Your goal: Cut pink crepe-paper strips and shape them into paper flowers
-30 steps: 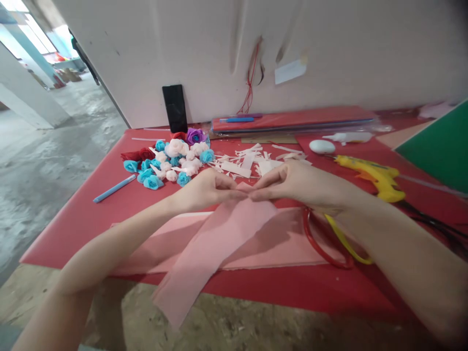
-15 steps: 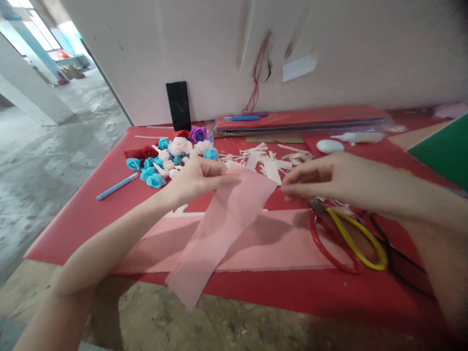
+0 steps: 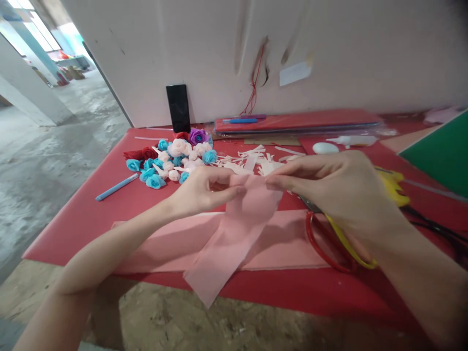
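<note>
A strip of pink crepe paper (image 3: 234, 248) hangs between my hands, its lower end past the table's front edge. My left hand (image 3: 210, 192) pinches the strip's top left corner between thumb and fingers. At the top right corner, my right hand (image 3: 321, 183) is closed on the same edge. Beneath the strip, a wider pink paper sheet (image 3: 164, 246) lies flat along the front of the table. Scissors with red and yellow handles (image 3: 329, 243) lie under my right hand and wrist, partly hidden. White paper scraps (image 3: 252, 158) are scattered just behind my fingers.
Blue, white, red and purple paper flowers (image 3: 175, 156) lie in a heap at the back left, beside a blue pen (image 3: 117, 187). A black phone (image 3: 178, 108) leans on the wall. A yellow glue gun (image 3: 393, 185) and a white bottle (image 3: 353, 141) lie at the right.
My right hand has moved left and taken hold of the strip's top right corner. The strip's lower end has swung right. The yellow glue gun has come into view behind my right wrist.
</note>
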Available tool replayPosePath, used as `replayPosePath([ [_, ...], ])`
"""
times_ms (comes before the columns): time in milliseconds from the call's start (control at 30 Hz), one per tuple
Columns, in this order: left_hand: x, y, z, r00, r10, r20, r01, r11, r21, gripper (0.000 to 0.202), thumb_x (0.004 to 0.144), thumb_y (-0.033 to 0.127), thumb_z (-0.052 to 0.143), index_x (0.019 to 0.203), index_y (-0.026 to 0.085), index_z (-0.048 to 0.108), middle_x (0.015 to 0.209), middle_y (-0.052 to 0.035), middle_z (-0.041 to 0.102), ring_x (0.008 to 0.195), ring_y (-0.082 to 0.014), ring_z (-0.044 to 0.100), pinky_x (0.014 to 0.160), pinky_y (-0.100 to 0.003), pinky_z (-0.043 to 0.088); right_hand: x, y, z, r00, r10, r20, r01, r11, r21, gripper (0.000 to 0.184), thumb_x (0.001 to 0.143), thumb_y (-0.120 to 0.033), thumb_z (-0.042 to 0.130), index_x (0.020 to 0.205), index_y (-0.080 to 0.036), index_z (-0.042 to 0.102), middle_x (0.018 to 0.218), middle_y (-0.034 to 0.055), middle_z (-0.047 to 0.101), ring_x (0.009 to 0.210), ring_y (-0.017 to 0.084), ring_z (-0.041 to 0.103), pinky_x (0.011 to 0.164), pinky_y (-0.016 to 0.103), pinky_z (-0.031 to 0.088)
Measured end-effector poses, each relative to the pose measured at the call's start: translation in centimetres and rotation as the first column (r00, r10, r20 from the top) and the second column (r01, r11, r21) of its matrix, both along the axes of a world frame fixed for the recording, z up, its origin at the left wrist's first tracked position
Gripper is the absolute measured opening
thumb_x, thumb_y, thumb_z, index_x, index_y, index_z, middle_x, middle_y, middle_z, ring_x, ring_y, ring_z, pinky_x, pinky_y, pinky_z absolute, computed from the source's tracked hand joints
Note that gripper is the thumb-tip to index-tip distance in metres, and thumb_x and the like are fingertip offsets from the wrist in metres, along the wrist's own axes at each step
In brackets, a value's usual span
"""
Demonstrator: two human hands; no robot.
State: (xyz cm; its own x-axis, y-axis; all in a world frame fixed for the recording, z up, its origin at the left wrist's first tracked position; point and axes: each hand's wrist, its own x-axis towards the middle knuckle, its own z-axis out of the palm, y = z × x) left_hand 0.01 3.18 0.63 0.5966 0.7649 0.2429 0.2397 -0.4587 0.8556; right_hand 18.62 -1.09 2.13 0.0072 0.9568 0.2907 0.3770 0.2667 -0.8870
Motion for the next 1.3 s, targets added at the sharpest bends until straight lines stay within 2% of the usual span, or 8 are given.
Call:
replayPosePath([
  [67,-0.1,0.1,0.1,0.998,-0.062,-0.026,0.062,0.998,-0.031,0.011,0.075,0.022,0.055,0.070,0.013,0.056,0.062,0.0024,0.055,0.053,-0.0050,0.049,0.046,-0.016,0.038,0.1,0.3,-0.3,0.997,0.073,0.018,-0.073,0.997,-0.023,0.009,0.063,-0.031,0.071,0.059,-0.023,0.068,0.057,-0.0024,0.064,0.052,0.010,0.056,0.049,0.021,0.044],
  [133,-0.1,0.2,0.1,0.996,-0.090,-0.027,0.090,0.996,0.008,0.016,0.075,0.023,0.057,0.087,0.013,0.061,0.080,-0.0019,0.065,0.067,-0.0082,0.058,0.055,-0.017,0.045,0.0,0.5,-0.5,0.995,0.089,0.040,-0.087,0.996,-0.030,0.010,0.064,-0.032,0.070,0.060,-0.023,0.068,0.059,-0.0017,0.065,0.054,0.011,0.058,0.051,0.022,0.045],
  [333,0.2,0.2,0.1,0.997,-0.083,0.000,0.082,0.986,0.142,0.016,0.078,0.023,0.057,0.074,0.014,0.070,0.072,-0.0013,0.070,0.063,-0.0089,0.061,0.054,-0.016,0.046,-0.4,0.2,-0.4,0.991,0.113,0.066,-0.112,0.993,-0.025,0.007,0.064,-0.031,0.070,0.061,-0.025,0.069,0.059,-0.0026,0.066,0.054,0.010,0.058,0.051,0.021,0.046],
  [633,-1.1,1.7,0.5,0.979,0.008,0.204,0.009,0.996,-0.085,0.015,0.075,0.029,0.062,0.074,0.015,0.068,0.068,-0.0003,0.070,0.065,-0.0101,0.065,0.063,-0.019,0.052,0.6,0.3,0.3,0.999,0.053,0.010,-0.053,0.998,-0.017,0.008,0.058,-0.028,0.074,0.055,-0.025,0.068,0.057,-0.0034,0.065,0.055,0.010,0.059,0.052,0.021,0.049],
  [733,-0.8,2.3,-0.5,0.936,-0.087,0.341,0.159,0.969,-0.189,0.040,0.076,0.051,0.054,0.092,0.015,0.065,0.086,-0.0049,0.070,0.085,-0.0154,0.065,0.079,-0.026,0.051,0.5,0.2,0.2,0.997,0.073,0.010,-0.074,0.997,0.023,0.006,0.060,-0.026,0.073,0.058,-0.027,0.068,0.058,-0.0046,0.065,0.055,0.010,0.059,0.052,0.020,0.049],
  [833,0.0,1.6,-1.7,0.946,-0.237,0.222,0.294,0.915,-0.275,0.051,0.067,0.057,0.059,0.097,0.015,0.064,0.095,-0.0067,0.068,0.092,-0.0187,0.062,0.080,-0.027,0.050,0.4,0.3,-0.1,0.992,0.116,0.057,-0.118,0.993,0.026,0.005,0.061,-0.026,0.072,0.060,-0.028,0.069,0.058,-0.0044,0.066,0.053,0.010,0.059,0.050,0.021,0.048],
  [1000,1.1,-0.3,-2.3,0.981,-0.192,0.010,0.178,0.892,-0.415,0.023,0.070,0.034,0.064,0.072,0.011,0.066,0.070,-0.0031,0.067,0.067,-0.0119,0.060,0.060,-0.021,0.046,0.3,0.3,-0.1,0.999,0.018,0.032,-0.021,0.997,0.077,0.005,0.062,-0.026,0.071,0.058,-0.025,0.068,0.059,-0.0032,0.065,0.054,0.011,0.058,0.053,0.024,0.048],
  [1300,1.5,-0.6,-3.1,0.974,-0.213,-0.075,0.159,0.882,-0.444,0.029,0.073,0.037,0.059,0.058,0.012,0.059,0.055,0.0025,0.055,0.052,-0.0064,0.047,0.051,-0.020,0.036,1.6,1.9,-0.1,0.977,-0.193,-0.094,0.194,0.981,0.002,0.016,0.062,-0.032,0.071,0.060,-0.018,0.065,0.042,-0.0038,0.050,0.038,0.004,0.039,0.037,0.020,0.030],
])
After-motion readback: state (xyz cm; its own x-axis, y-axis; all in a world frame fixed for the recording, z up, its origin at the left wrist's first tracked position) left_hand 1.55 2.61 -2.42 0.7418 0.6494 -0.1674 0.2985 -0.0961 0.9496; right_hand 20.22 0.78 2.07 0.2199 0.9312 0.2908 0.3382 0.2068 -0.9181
